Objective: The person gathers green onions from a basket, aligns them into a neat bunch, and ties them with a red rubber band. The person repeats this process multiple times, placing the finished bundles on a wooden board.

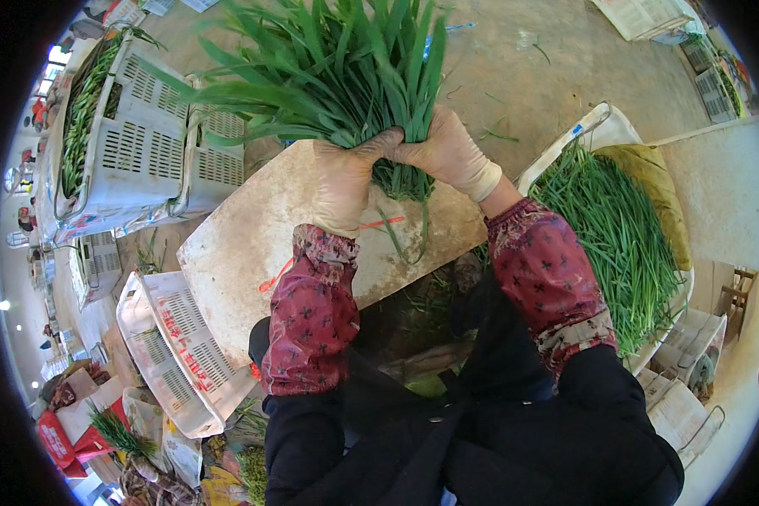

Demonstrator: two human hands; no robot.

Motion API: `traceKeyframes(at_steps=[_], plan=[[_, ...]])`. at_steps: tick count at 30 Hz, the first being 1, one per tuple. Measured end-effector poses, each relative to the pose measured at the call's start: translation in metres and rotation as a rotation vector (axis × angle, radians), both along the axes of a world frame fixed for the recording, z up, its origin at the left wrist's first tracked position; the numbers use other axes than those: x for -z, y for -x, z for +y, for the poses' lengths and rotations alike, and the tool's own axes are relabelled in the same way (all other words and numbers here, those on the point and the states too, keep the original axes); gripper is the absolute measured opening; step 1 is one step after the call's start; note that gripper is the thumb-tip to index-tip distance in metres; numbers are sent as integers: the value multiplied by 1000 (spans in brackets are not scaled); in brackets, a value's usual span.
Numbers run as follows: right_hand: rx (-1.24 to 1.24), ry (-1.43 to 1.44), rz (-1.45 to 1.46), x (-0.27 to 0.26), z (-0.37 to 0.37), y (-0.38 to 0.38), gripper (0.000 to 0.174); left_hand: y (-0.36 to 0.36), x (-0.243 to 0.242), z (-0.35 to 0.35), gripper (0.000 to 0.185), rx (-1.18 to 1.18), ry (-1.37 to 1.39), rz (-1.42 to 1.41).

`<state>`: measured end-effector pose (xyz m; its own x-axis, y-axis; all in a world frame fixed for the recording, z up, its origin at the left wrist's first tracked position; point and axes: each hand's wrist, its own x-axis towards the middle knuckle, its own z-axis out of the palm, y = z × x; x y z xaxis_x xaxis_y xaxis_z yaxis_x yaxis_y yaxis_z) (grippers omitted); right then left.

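Both of my hands wear pale, stained gloves and grip one thick bunch of Chinese chives (354, 69). My left hand (348, 177) closes around the left side of the bunch near its base. From the right, my right hand (452, 152) clasps it, and the thumbs meet in front. The leaves fan away from me; the stem ends (405, 183) point towards me above a worn pale board (240, 253). Red ties (382, 222) lie on that board, and a loose leaf (425, 228) dangles over it. The far side of the bunch is hidden.
At right, a white crate holds a heap of loose chives (607, 246) beside a yellowish cloth (651, 190). Stacked white crates (142, 139) with greens stand at left. A slotted white crate (190, 348) is at lower left. Another person's sleeve (158, 487) shows near a small bunch (120, 433).
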<state>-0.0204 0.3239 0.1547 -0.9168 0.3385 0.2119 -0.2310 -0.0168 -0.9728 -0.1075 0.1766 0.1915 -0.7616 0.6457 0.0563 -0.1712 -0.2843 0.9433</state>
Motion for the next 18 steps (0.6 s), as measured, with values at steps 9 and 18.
traceKeyframes(at_steps=[9, 18], plan=[[15, -112, -51, -10, 3, -4, 68, 2, -1, 0, 52, 32, 20, -37], [-198, -73, -33, -82, 8, -63, 56, -27, -65, -24, 64, 240, 103, 203]])
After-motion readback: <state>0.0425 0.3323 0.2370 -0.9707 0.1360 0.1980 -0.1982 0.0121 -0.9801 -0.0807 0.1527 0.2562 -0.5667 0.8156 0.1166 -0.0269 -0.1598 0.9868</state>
